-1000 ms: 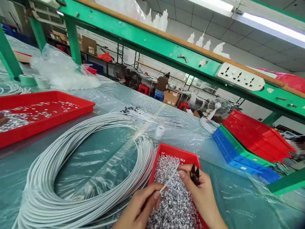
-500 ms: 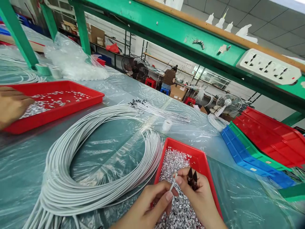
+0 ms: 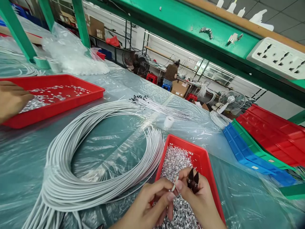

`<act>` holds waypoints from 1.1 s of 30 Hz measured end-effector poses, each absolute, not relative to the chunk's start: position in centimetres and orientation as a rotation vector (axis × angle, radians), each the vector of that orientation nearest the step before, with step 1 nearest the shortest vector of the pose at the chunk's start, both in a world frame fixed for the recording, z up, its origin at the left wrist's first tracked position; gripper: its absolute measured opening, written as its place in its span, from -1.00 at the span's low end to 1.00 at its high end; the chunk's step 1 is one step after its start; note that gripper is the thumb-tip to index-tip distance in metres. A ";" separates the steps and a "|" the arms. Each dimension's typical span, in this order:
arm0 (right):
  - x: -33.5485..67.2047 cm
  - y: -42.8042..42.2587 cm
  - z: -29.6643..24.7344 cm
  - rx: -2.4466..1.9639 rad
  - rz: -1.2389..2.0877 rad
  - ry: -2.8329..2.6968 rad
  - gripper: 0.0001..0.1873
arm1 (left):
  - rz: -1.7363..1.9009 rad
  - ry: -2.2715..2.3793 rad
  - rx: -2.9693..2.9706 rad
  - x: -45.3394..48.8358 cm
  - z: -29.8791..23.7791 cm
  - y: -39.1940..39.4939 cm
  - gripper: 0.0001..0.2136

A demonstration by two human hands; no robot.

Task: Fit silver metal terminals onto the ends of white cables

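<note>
Head view: left hand (image 3: pixel 153 202) beside right hand (image 3: pixel 199 198), both pinched on white cable (image 3: pixel 174 185)

Hands (image 3: pixel 154 201) now closer together along the white cable (image 3: pixel 173 188) than before

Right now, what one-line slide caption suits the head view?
Left hand and right hand pinch a pale strand above a red tray of silvery pieces, beside coiled cables.

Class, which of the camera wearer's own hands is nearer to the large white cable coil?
Left. The left hand is just right of the white cable coil in the picture; the right hand is farther right, over the red tray of silvery bits.
</note>
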State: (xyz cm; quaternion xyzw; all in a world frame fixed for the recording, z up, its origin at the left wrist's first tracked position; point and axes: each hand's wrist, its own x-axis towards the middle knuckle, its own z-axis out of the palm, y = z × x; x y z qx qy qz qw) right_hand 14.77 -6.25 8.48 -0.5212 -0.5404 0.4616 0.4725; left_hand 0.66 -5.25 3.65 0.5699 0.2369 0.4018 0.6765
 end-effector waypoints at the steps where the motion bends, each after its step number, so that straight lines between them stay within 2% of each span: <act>1: 14.7 -6.3 8.5 -1.273 1.135 -1.316 -0.70 | 0.910 0.522 1.280 0.7 3.6 -5.3 -0.74; 12: 15.0 -6.8 9.6 -1.320 1.026 -1.332 -0.87 | 0.902 0.580 1.368 0.3 4.3 -5.4 -0.76; 23: 14.5 -6.8 9.2 -1.282 1.092 -1.440 -0.92 | 0.964 0.450 1.162 0.0 5.0 -5.4 -0.69; 28: 14.4 -7.1 9.1 -1.292 1.046 -1.502 -0.93 | 1.066 0.500 1.134 -0.2 5.2 -5.4 -0.70; 33: 14.4 -7.9 8.9 -1.252 0.990 -1.685 -0.79 | 1.139 0.594 1.159 -0.7 5.5 -5.4 -0.73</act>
